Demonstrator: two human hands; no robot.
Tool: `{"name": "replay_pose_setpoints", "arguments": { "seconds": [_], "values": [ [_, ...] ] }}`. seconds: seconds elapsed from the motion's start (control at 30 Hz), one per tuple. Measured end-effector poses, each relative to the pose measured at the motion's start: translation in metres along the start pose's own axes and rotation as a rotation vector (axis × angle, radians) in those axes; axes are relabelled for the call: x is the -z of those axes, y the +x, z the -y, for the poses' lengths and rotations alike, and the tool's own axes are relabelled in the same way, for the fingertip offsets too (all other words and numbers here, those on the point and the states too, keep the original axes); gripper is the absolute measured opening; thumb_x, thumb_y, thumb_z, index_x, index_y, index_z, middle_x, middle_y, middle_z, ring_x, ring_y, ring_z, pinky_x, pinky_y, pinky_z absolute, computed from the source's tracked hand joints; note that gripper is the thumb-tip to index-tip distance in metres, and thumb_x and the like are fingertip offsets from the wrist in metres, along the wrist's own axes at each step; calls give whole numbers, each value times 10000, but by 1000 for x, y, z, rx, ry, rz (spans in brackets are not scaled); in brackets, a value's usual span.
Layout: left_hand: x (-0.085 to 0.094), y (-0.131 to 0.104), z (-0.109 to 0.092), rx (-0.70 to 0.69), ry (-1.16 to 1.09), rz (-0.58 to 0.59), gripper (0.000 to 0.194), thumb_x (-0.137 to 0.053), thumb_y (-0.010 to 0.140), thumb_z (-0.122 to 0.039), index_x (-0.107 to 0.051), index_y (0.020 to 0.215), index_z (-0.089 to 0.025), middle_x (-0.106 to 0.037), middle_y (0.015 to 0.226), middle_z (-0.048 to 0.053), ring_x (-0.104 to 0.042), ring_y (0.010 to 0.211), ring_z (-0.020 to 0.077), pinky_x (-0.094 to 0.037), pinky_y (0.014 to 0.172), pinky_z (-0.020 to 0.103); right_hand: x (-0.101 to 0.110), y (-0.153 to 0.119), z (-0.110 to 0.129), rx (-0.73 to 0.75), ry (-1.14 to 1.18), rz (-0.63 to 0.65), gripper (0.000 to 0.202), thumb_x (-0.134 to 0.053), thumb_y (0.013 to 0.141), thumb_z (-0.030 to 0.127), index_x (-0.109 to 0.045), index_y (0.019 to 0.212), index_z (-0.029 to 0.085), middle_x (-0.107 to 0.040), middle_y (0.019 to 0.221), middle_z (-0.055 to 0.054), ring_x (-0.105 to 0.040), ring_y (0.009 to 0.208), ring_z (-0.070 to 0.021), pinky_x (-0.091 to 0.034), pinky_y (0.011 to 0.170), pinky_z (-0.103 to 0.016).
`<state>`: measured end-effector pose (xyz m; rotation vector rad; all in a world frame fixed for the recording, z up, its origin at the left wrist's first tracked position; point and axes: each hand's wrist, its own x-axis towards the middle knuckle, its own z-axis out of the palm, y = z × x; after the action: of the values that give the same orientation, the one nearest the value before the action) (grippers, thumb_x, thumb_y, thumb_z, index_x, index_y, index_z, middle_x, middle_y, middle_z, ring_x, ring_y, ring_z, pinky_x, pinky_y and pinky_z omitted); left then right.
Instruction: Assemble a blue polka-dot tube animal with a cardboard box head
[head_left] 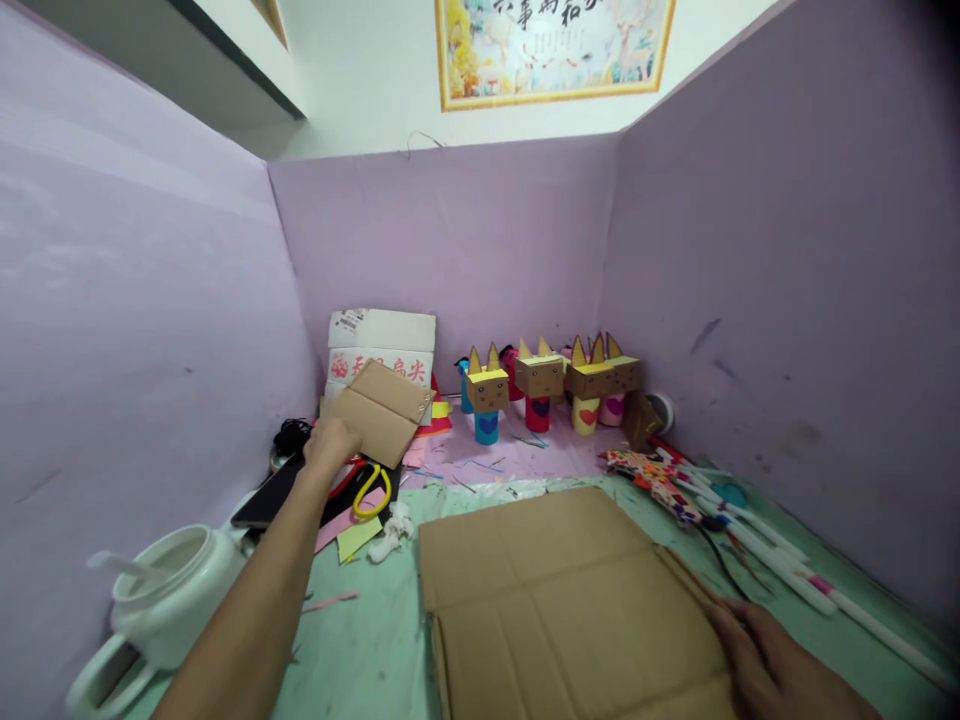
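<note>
My left hand [332, 447] reaches to the back left, its fingers closed at the lower left edge of a small folded piece of brown cardboard [384, 412]. That piece tilts in front of a white cardboard sheet [381, 330] with red characters. Just below the hand lie yellow-handled scissors [370, 492] and red handles. In the front middle is a large brown cardboard sheet [570, 610] with crease lines. Its right edge is gripped by my right hand [772, 655], the thumb on top and the other fingers partly hidden.
Several cardboard-headed animal figures [487, 392] on coloured tubes stand at the back. To the right lie a patterned glue gun [652, 478] and white sticks [780, 570]. A white jug [176, 590] stands front left. Crumpled tissue [391, 532] and paper scraps lie near the scissors. Purple walls enclose three sides.
</note>
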<state>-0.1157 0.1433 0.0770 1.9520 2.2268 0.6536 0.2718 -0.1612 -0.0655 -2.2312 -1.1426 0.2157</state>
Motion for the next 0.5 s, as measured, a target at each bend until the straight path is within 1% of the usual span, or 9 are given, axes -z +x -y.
{"name": "replay_pose_setpoints", "arguments": {
  "seconds": [0.07,0.1,0.2,0.27,0.33,0.37,0.43,0.47,0.5],
  "values": [
    [2,-14,-4,-38,-53,-59,370,-539,773,-226,-603,1118,-109,-602,1167,200,-531,1119,337,-421,868,395,1,-1,3,-66,-19,89,482,-245,857,551,-586,986,236,-695,977,-119,-664,820,-322,-458,815,-461],
    [2,-25,-6,-62,-85,-79,392,-514,776,-225,-592,1144,-116,-606,1170,192,-532,1122,327,-415,875,374,2,-1,6,-103,-31,142,502,-214,857,555,-572,1014,238,-692,985,-119,-665,816,-322,-458,811,-462],
    [-5,-67,-10,-140,-196,-73,354,-458,797,-258,-619,1090,-141,-664,1075,133,-597,1026,253,-432,844,294,7,-4,14,-164,-38,209,550,-168,839,571,-538,1062,231,-691,972,-136,-663,817,-331,-470,774,-461],
    [-16,-101,-11,-170,-264,-15,315,-486,776,-323,-648,980,-147,-699,904,109,-641,873,244,-467,737,288,10,-6,16,-172,4,207,559,-175,820,576,-530,1072,224,-681,1014,-141,-657,849,-331,-477,761,-455],
    [-29,-132,-11,-174,-359,45,379,-485,763,-401,-612,1005,-138,-678,750,75,-635,657,208,-469,560,270,11,-6,16,-152,70,158,539,-218,795,573,-553,1034,225,-665,1075,-129,-644,907,-324,-477,782,-447],
    [-35,-144,-11,-112,-549,143,443,-499,744,-446,-579,1039,-125,-647,663,53,-599,542,192,-431,446,256,12,-5,17,-135,110,117,518,-249,779,566,-573,995,225,-664,1084,-121,-635,937,-319,-474,805,-441],
    [-43,-159,-13,21,-873,402,538,-562,683,-516,-548,1060,-132,-574,530,-11,-497,373,146,-334,325,222,12,1,20,-98,190,4,456,-311,741,548,-607,877,228,-682,1039,-114,-620,975,-314,-465,844,-434],
    [-44,-162,-14,80,-1035,481,555,-593,658,-521,-546,1056,-138,-535,483,-40,-447,323,124,-286,295,203,12,5,25,-68,231,-40,415,-338,723,538,-610,804,236,-696,985,-111,-623,962,-312,-466,843,-429],
    [-43,-163,-16,123,-1180,514,544,-619,642,-505,-553,1044,-144,-512,454,-58,-421,299,109,-263,285,190,11,11,31,-29,275,-70,373,-362,707,529,-603,740,246,-707,923,-104,-630,932,-309,-472,829,-424]
  ]
}}
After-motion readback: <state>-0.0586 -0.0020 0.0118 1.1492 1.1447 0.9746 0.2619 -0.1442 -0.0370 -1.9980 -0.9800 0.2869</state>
